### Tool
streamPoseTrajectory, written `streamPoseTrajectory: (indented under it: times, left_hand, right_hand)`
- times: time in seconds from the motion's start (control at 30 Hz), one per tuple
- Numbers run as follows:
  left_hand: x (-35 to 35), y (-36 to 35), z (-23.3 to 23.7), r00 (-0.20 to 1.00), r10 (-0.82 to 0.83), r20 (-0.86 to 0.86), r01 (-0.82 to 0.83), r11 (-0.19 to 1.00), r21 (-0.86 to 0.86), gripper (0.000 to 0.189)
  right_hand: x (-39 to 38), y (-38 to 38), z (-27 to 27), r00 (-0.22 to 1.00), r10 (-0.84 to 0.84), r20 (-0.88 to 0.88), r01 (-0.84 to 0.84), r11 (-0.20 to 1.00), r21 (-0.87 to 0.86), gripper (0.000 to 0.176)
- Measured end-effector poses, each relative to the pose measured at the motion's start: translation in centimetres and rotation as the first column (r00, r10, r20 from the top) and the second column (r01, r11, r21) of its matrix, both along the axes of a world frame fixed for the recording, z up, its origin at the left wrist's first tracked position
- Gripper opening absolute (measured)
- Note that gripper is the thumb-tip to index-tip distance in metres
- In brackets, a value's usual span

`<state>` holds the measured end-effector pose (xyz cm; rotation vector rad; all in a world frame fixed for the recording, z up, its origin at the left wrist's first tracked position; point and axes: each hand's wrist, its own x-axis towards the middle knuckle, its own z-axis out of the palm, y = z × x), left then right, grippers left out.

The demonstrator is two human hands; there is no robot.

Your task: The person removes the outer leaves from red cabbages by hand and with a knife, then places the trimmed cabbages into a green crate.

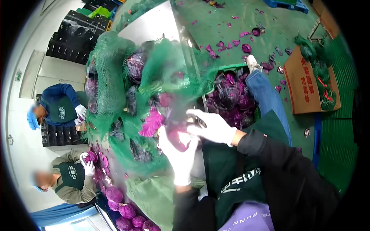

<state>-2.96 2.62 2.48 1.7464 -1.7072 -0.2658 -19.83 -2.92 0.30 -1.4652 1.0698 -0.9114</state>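
My left hand [179,154], in a white glove, is curled round a blurred purple cabbage [178,139] with a bright pale patch. My right hand [214,127], also gloved in white, has its fingers bent against the side of that cabbage; a small dark item shows at the fingers, too blurred to name. A bright purple leaf [152,122] lies beyond my left hand. Green netting [111,73] covers much of the metal work table [154,24], with dark-leaved cabbages [135,67] in and around it.
A green crate full of purple leaves [231,92] stands beside the table edge. A cardboard box [302,82] with netting is at the right. Leaves litter the green floor. Two co-workers [63,106] stand across the table; one holds a cabbage. Peeled cabbages [126,211] lie at the bottom.
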Motion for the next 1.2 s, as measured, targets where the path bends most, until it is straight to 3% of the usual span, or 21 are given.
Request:
streamPoseTrajectory:
  times: [0.07, 0.1, 0.13, 0.2, 0.23, 0.3, 0.37, 0.4, 0.47, 0.5, 0.53, 0.6, 0.67, 0.77, 0.9, 1.03, 1.13, 1.2]
  left_hand:
    - [1.6, 0.0, 2.0, 0.993, -0.107, 0.057, 0.098, 0.985, 0.143, 0.092]
    - [2.4, -0.9, 2.2, 0.993, -0.113, 0.034, 0.107, 0.984, 0.143, 0.086]
    - [3.0, -2.0, 2.1, 0.978, -0.156, -0.135, 0.171, 0.980, 0.102, 0.071]
    - [3.2, -3.8, 1.2, 0.944, -0.324, 0.064, 0.324, 0.946, 0.009, 0.054]
    - [2.5, -3.5, 1.4, 0.959, -0.273, -0.074, 0.277, 0.959, 0.060, 0.035]
    - [2.6, -2.9, 0.7, 0.970, -0.171, -0.176, 0.183, 0.981, 0.057, 0.035]
    - [3.1, -1.8, -0.6, 0.978, -0.069, -0.197, 0.074, 0.997, 0.015, 0.036]
    - [3.3, -1.3, -1.2, 0.985, -0.017, -0.173, 0.012, 1.000, -0.026, 0.036]
    - [1.4, -0.1, -1.6, 0.922, 0.166, -0.350, -0.196, 0.979, -0.050, 0.040]
    - [-0.1, 0.4, -1.4, 0.874, 0.246, -0.419, -0.291, 0.956, -0.045, 0.043]
    - [0.1, 1.0, -1.7, 0.934, 0.275, -0.230, -0.293, 0.955, -0.051, 0.045]
    - [-0.9, 0.7, -1.1, 0.874, 0.363, -0.324, -0.383, 0.924, 0.001, 0.044]
    - [-0.6, 0.6, -1.0, 0.905, 0.323, -0.277, -0.338, 0.941, -0.007, 0.045]
    - [-0.4, 0.6, -0.7, 0.958, 0.262, -0.115, -0.269, 0.962, -0.049, 0.042]
    - [-0.6, 0.3, -1.2, 0.967, 0.245, -0.074, -0.251, 0.965, -0.083, 0.042]
    - [-1.6, 0.2, -1.6, 0.941, 0.332, -0.071, -0.338, 0.934, -0.114, 0.040]
    - [-1.9, 0.3, -1.1, 0.948, 0.317, -0.027, -0.318, 0.941, -0.117, 0.038]
    - [-1.4, 0.8, -1.7, 0.931, 0.345, -0.118, -0.361, 0.920, -0.154, 0.036]
  right_hand:
    - [0.1, -0.4, -1.0, 0.987, 0.053, -0.150, -0.074, 0.988, -0.138, 0.064]
    - [0.1, -0.3, -0.7, 0.989, 0.038, -0.140, -0.062, 0.983, -0.173, 0.058]
    - [0.3, -0.3, -0.9, 0.991, 0.022, -0.135, -0.048, 0.980, -0.192, 0.053]
    - [0.9, -0.4, -1.4, 0.993, -0.004, -0.120, -0.023, 0.975, -0.223, 0.044]
    - [0.8, -0.4, -2.0, 0.996, -0.048, -0.079, 0.027, 0.968, -0.251, 0.033]
    - [-0.1, -2.1, -4.7, 0.971, -0.165, -0.174, 0.109, 0.950, -0.293, 0.023]
    - [-2.5, -4.3, -7.6, 0.935, -0.167, -0.312, 0.177, 0.984, 0.002, 0.022]
    - [-3.3, -4.9, -7.9, 0.934, -0.147, -0.325, 0.187, 0.978, 0.096, 0.032]
    - [-2.7, -3.4, -6.3, 0.930, -0.318, -0.183, 0.319, 0.947, -0.028, 0.046]
    - [-3.1, -2.4, -2.6, 0.930, -0.190, -0.316, 0.220, 0.974, 0.062, 0.060]
    - [-2.6, -0.7, -1.0, 0.947, -0.191, -0.257, 0.192, 0.981, -0.020, 0.050]
    - [-0.9, 2.4, -3.7, 0.958, -0.217, -0.189, 0.103, 0.871, -0.480, 0.052]
    - [-0.6, 5.1, 0.0, 0.942, 0.052, -0.332, -0.106, 0.983, -0.147, 0.056]
    - [0.6, 6.0, 0.6, 0.942, 0.040, -0.333, -0.125, 0.963, -0.240, 0.059]
    - [1.3, 5.7, 0.3, 0.883, -0.029, -0.468, -0.123, 0.949, -0.289, 0.061]
    - [1.0, 4.8, -0.4, 0.844, -0.112, -0.524, -0.114, 0.918, -0.380, 0.061]
    - [1.3, 4.7, -1.4, 0.884, -0.175, -0.432, -0.036, 0.899, -0.437, 0.053]
    - [0.7, 2.2, -4.0, 0.861, -0.402, -0.312, 0.217, 0.845, -0.489, 0.040]
